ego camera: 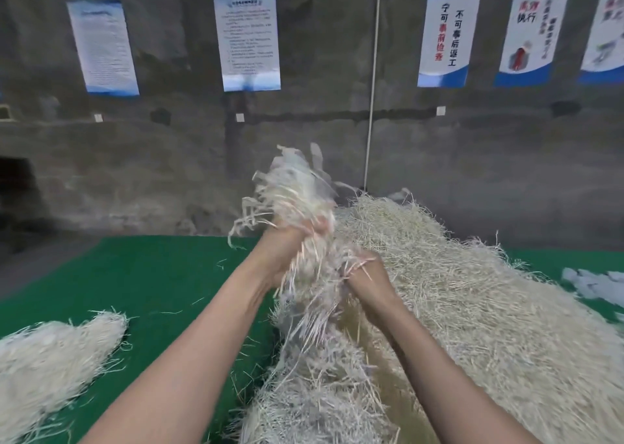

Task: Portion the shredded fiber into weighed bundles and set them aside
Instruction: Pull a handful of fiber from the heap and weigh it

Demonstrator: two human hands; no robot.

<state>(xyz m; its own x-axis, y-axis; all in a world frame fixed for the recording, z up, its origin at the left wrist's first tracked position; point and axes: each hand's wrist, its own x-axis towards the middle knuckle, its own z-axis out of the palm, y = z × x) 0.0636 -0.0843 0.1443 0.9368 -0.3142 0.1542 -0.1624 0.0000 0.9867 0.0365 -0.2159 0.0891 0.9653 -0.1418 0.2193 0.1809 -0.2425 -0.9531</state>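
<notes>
Fiber tuft (297, 190) is held up over the near edge of the pile (472, 301), left hand (287, 251) clenched round its middle, right hand (369, 283) just below gripping trailing strands; pile lies on green mat (152, 274), smaller heap (50, 356) well apart at left on same mat.

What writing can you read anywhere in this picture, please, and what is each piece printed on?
"宁可事前检查 不可事后返工": third wall poster, in two vertical columns.
"执行": fourth wall poster; its other characters are too blurred to read.
Too small and blurred to read: first wall poster, second wall poster.
Cut off by the frame edge, unreadable: fifth wall poster.
</notes>
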